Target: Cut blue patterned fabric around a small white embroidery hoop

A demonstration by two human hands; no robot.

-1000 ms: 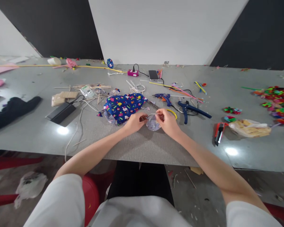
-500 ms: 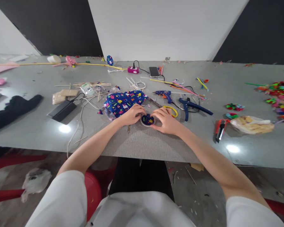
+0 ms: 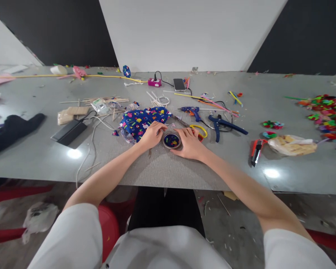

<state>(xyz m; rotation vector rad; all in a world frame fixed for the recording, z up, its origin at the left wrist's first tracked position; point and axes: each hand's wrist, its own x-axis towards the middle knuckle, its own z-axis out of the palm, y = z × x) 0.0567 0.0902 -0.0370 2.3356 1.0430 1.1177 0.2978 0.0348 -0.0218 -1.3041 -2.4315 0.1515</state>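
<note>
On the table in front of me lies a small round ring (image 3: 164, 145) with a pale rim, like a tape roll; blue patterned fabric (image 3: 172, 141) shows inside it. My right hand (image 3: 190, 144) curves around its right side, thumb at the near edge and fingers at the far edge. My left hand (image 3: 152, 135) rests just left of the ring, its fingers bent and loosely apart, with nothing seen in them. Behind that hand a larger piece of blue printed cloth (image 3: 140, 120) lies bunched. Yellow-handled scissors (image 3: 202, 130) lie partly behind my right hand.
A blue glue gun (image 3: 192, 111), blue pliers-like cutters (image 3: 226, 125) and a phone (image 3: 179, 84) lie beyond my hands. Farther right are a red utility knife (image 3: 257, 152) and a bag of wooden pieces (image 3: 292, 145). A black adapter (image 3: 70, 133) with a cord sits left.
My left hand's fingers have come off the ring and sit slightly left of it. The right hand stays around the ring, and more of its rim shows.
</note>
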